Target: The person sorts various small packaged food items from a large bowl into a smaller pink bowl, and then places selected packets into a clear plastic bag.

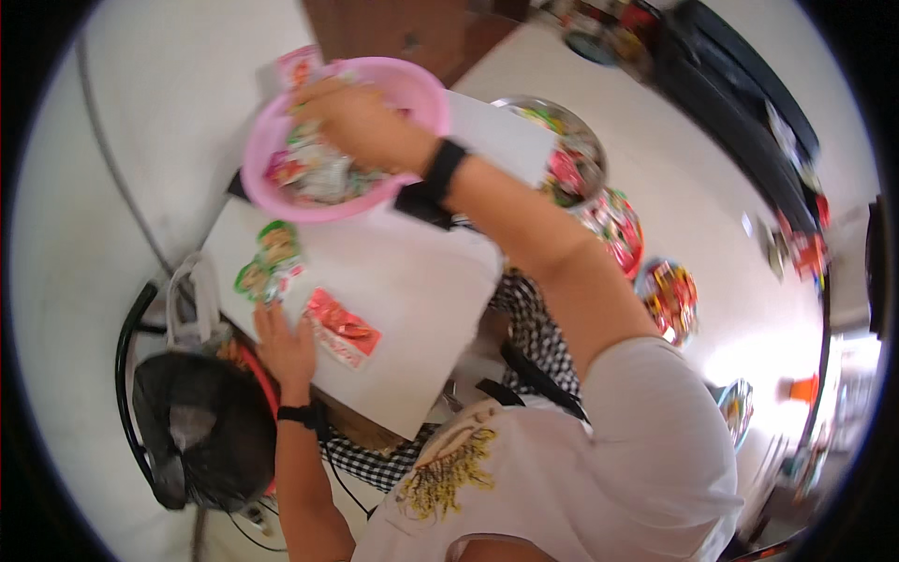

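Observation:
My right hand reaches into a pink plastic basin filled with small snack packets. Motion blurs its fingers, so whether they grip a packet is unclear. A red-and-white packet shows at the basin's far left rim, close to those fingers. My left hand lies flat at the left edge of the white tabletop. Its fingertips are at the lower end of green-topped packets. To the right of that hand lies a red-and-white packet.
A black plastic bag sits on a chair at left, beside a white-handled bag. On the floor at right stand a metal bowl, a red basin and a blue basin, all holding packets. A dark sofa is farther off.

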Demonstrator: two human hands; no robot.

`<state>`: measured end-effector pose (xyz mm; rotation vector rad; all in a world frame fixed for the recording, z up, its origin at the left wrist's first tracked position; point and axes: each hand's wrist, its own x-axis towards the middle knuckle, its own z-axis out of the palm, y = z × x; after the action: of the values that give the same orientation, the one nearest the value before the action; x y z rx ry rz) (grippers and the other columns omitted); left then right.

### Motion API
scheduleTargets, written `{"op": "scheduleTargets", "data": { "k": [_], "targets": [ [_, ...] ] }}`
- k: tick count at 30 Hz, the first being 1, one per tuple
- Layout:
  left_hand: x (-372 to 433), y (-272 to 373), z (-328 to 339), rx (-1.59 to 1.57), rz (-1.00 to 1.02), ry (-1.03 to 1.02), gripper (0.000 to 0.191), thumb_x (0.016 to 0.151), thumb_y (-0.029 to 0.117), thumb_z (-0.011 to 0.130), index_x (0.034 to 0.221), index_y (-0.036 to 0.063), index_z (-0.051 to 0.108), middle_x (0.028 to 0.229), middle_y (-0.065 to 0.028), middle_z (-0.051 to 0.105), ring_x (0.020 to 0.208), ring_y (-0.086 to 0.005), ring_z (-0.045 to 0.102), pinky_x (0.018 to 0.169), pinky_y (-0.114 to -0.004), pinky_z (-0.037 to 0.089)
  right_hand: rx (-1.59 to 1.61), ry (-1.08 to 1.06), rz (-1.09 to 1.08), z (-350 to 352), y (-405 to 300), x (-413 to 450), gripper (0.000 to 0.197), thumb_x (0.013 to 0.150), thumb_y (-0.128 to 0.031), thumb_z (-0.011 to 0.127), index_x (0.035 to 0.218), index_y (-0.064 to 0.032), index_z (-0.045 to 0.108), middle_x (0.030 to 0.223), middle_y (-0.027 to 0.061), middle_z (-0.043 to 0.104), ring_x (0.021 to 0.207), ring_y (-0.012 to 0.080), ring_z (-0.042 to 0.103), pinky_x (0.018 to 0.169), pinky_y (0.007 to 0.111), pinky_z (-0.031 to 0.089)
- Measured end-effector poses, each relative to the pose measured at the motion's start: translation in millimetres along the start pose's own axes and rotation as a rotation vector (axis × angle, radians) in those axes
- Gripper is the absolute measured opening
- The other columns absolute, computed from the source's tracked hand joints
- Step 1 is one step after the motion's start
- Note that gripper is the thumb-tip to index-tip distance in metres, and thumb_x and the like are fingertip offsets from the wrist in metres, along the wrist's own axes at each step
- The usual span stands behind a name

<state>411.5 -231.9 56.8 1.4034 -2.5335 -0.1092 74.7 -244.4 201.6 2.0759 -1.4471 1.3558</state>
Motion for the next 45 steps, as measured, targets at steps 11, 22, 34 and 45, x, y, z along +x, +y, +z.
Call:
{"op": "scheduleTargets", "data": {
  "k": [11, 22, 34, 45],
  "targets": [
    [1, -24, 13, 0.081, 0.143, 0.092, 0.057, 0.09, 0.03, 0.051, 0.135, -0.0032, 0.038, 0.143, -0.0251, 0.032, 0.131, -0.0425, 0.031, 0.104, -0.051, 0.029, 0.393, -0.018, 0.315, -89, -108, -131, 0.009, 0.075, -0.011, 0.066, 0.081, -0.004, 0.066, 0.081, 0.0126, 0.064, 0.076, 0.0316, 0.061, 0.068, 0.039, 0.05],
    [7, -34, 16, 0.073, 0.229, 0.067, 0.05, 0.092, 0.018, 0.048, 0.134, -0.0061, 0.037, 0.142, -0.0285, 0.031, 0.13, -0.043, 0.031, 0.108, -0.046, 0.026, -0.191, 0.172, 1.137, -210, 62, -349, 0.019, 0.08, -0.019, 0.061, 0.088, -0.0031, 0.067, 0.08, 0.0154, 0.065, 0.072, 0.029, 0.065, 0.067, 0.036, 0.051],
    [3, -43, 9, 0.093, 0.179, -0.018, 0.052, 0.093, 0.019, 0.043, 0.139, -0.0041, 0.032, 0.146, -0.0268, 0.026, 0.134, -0.041, 0.026, 0.111, -0.044, 0.02, 0.073, 0.458, 1.658, -88, 208, -393, 0.041, 0.068, -0.019, 0.071, 0.097, 0.0069, 0.059, 0.093, 0.0218, 0.065, 0.084, 0.032, 0.065, 0.076, 0.036, 0.051],
    [4, -23, 11, 0.045, 0.169, 0.002, 0.05, 0.093, 0.017, 0.045, 0.137, -0.005, 0.034, 0.145, -0.0273, 0.027, 0.134, -0.0408, 0.027, 0.11, -0.044, 0.023, 0.967, 0.865, 1.801, -84, 215, -406, 0.018, 0.077, -0.013, 0.066, 0.09, -0.0033, 0.057, 0.076, 0.0095, 0.06, 0.064, 0.0254, 0.061, 0.052, 0.045, 0.048]
  ]
}}
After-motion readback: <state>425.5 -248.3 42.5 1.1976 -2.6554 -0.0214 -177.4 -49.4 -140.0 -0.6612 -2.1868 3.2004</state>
